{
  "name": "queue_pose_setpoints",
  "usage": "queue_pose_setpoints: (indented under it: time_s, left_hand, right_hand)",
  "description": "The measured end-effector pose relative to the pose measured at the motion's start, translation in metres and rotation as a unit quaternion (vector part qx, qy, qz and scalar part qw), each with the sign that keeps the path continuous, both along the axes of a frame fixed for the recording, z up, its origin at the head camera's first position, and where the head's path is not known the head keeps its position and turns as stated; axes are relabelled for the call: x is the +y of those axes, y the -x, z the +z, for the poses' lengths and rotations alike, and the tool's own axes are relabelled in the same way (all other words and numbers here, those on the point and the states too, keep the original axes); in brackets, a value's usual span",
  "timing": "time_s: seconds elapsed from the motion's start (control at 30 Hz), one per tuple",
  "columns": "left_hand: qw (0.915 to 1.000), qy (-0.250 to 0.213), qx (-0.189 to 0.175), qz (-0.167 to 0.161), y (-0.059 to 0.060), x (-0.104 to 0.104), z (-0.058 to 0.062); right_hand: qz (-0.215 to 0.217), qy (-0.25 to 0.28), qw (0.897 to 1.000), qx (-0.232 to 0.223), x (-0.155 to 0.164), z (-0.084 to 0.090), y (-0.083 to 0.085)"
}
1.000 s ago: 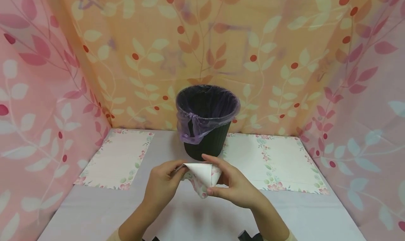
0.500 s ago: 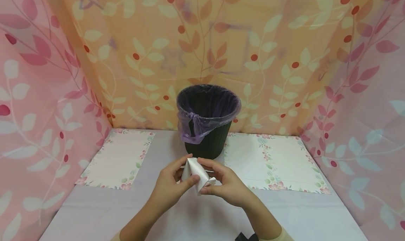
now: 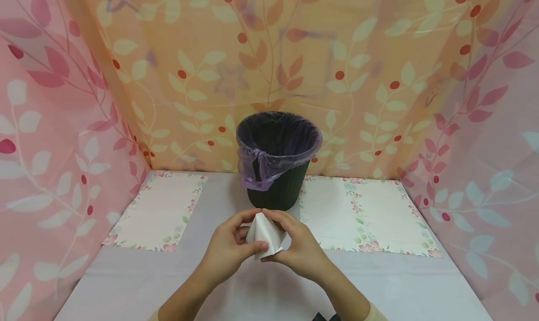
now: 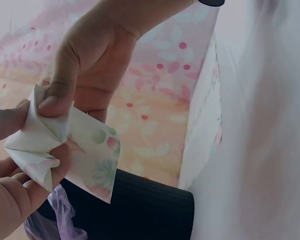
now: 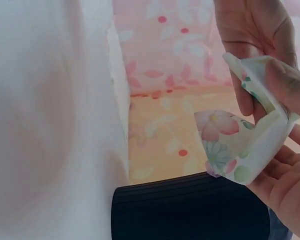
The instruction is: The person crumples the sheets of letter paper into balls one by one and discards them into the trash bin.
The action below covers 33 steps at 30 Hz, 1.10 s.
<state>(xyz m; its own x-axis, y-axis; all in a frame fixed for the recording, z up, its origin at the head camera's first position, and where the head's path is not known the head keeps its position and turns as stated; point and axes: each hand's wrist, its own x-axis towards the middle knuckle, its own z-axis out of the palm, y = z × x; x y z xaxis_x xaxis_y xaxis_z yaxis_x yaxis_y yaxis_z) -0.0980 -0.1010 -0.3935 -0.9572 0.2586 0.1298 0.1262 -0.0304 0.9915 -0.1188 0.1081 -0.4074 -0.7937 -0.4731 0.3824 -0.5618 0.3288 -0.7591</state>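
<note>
I hold a small piece of floral-edged white paper (image 3: 264, 234), folded into a compact pointed wad, just above the table. My left hand (image 3: 229, 247) pinches its left side, thumb across the front. My right hand (image 3: 300, 246) pinches the right side and top. The left wrist view shows the paper (image 4: 65, 150) gripped between my left fingers (image 4: 7, 122) and the right hand (image 4: 90, 60) reaching down. In the right wrist view the paper (image 5: 240, 145) rests against my right hand (image 5: 290, 190) with the left hand (image 5: 250, 30) above. A black bin (image 3: 278, 190) with a purple liner (image 3: 258, 171) stands right behind.
Two floral-bordered sheets lie flat on the lilac tablecloth (image 3: 126, 283): one at the left (image 3: 157, 213), one at the right (image 3: 366, 218) of the bin. Leaf-patterned curtains (image 3: 63, 124) close in the left, back and right sides.
The paper has gone from a wider open cone to a tighter, smaller wad. Both hands have drawn closer together around it and shifted slightly towards the bin.
</note>
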Motion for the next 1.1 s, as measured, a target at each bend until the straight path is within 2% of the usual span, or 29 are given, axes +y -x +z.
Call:
queue_pose_setpoints:
  time_s: [0.17, 0.27, 0.43, 0.6, 0.8, 0.9, 1.1]
  left_hand:
    - [0.9998, -0.005, -0.004, 0.017, -0.002, 0.002, 0.000]
    - [0.9995, 0.001, 0.006, 0.030, -0.002, 0.003, -0.001]
    - [0.9967, 0.036, 0.031, 0.065, -0.003, 0.006, -0.004]
    - [0.9879, 0.092, 0.065, 0.107, -0.006, 0.009, -0.008]
    - [0.9728, 0.139, 0.127, 0.134, -0.011, 0.014, -0.012]
    - [0.9678, 0.154, 0.141, 0.141, -0.011, 0.015, -0.012]
    - [0.9762, 0.140, 0.113, 0.121, -0.003, 0.006, -0.008]
  right_hand:
    - [-0.025, 0.000, 0.999, 0.046, -0.003, -0.002, -0.001]
    - [-0.053, 0.008, 0.996, 0.068, -0.005, -0.003, -0.002]
    - [-0.091, 0.020, 0.993, 0.067, -0.008, -0.004, -0.005]
    - [-0.104, 0.019, 0.992, 0.069, -0.008, -0.004, -0.006]
    - [-0.102, 0.046, 0.992, 0.054, -0.007, -0.005, -0.004]
    - [-0.097, 0.054, 0.993, 0.037, -0.007, -0.005, -0.004]
    - [-0.050, 0.000, 0.999, -0.020, 0.005, 0.008, 0.000]
